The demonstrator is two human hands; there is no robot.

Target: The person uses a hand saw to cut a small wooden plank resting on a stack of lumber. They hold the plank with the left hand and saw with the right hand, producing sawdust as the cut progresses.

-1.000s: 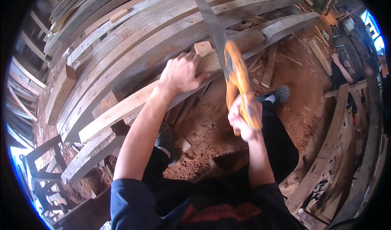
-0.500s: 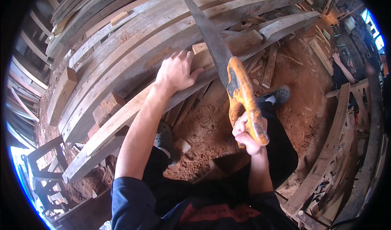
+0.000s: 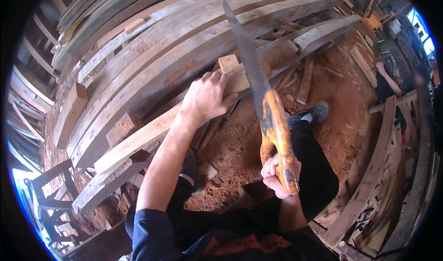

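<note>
Right grip is clenched around the worn orange handle of a handsaw, fingers wrapped through the handle's opening, with the dark blade slanting up and slightly left, away from the body. That blade passes across the right end of a light beam, just beside the left grip; from this angle I cannot tell whether its teeth touch the wood. Palm down, the left grip grasps the light beam from above, fingers bent toward the far side and thumb stretched toward the near side. A small wood block sits close by those fingers, at the beam's far edge. From the hand, the light beam runs toward the lower left, above a greyer beam whose end juts out below it. Farther out, long curved planks sweep across the upper view, with a short loose piece lying on them. Reddish earth floor, scattered with wood scraps, spreads beneath the person, whose right foot wears a perforated grey clog. Curved timbers stand off to the right, and beyond them show a co-worker's bare arm and a bright window opening.
</note>
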